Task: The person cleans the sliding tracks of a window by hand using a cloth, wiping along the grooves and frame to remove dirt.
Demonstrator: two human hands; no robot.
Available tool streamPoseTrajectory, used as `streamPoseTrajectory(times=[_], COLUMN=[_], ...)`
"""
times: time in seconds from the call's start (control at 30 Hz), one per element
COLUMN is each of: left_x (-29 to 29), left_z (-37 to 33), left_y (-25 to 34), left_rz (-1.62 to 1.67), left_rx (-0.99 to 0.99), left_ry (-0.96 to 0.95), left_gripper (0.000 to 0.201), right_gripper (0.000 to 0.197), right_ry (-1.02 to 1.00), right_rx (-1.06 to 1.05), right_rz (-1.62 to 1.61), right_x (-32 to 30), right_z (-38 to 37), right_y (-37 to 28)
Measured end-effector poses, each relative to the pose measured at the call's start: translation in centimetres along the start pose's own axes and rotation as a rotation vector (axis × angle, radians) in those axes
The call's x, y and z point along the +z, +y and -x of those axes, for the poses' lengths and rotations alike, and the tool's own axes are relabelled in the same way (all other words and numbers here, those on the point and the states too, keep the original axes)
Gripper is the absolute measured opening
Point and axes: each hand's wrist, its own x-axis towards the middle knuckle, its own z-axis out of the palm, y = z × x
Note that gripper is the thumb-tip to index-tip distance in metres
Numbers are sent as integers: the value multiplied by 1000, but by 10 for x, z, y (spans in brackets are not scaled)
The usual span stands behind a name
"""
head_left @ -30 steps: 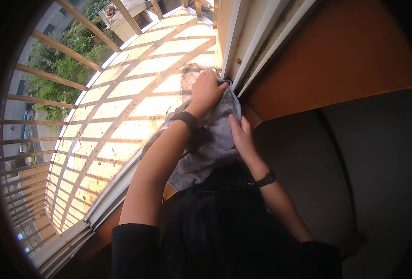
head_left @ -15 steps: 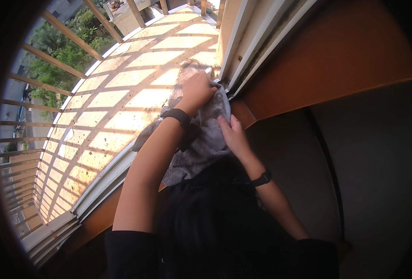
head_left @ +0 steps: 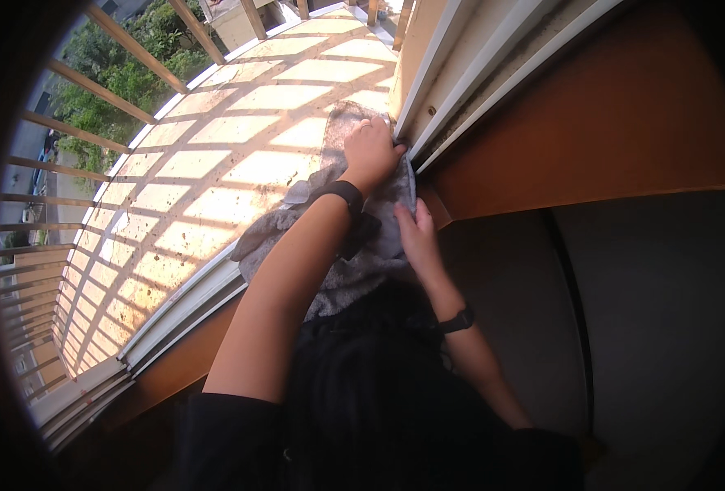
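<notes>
A crumpled grey cloth (head_left: 268, 237) with stains lies bunched over the window track and onto the ledge outside. Near the corner where the track meets the upright frame, my left hand (head_left: 370, 154) is closed on the upper part of the cloth, knuckles up and fingertips partly hidden. Lower and to the right, my right hand (head_left: 417, 236) grips the cloth's right edge, the thumb on top and the other fingers mostly out of sight. My left forearm crosses over the cloth and covers part of it. A dark band circles each wrist.
White window frame rails (head_left: 493, 74) rise at the upper right, beside a brown wooden sill (head_left: 608, 139). Outside, a sunlit, dirty ledge (head_left: 215, 176) carries striped shadows, bounded by metal bars (head_left: 137, 42). Green bushes (head_left: 125, 74) show beyond. The lower-right area is dark.
My left hand, still on the cloth, has shifted slightly right in the view, and my right hand stays at the edge. The whole view has turned a little.
</notes>
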Motion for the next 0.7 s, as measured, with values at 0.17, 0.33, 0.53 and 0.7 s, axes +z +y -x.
streamPoseTrajectory(times=[0.17,0.33,0.53,0.7], left_x=[-4,-11,-24,-8], left_z=[-8,-6,3,8], left_y=[6,-2,-35,-8], left_rz=[-11,-18,48,17], left_rx=[-61,-83,-36,69], left_ry=[-101,-167,-205,109], left_gripper=[57,54,53,54], right_gripper=[31,34,31,31], right_ry=[19,-7,-200,-117], right_rx=[-35,-30,-18,-28], right_rz=[30,-24,152,274], right_x=[1,3,9,0], right_z=[-3,0,11,9], right_y=[2,5,-10,-21])
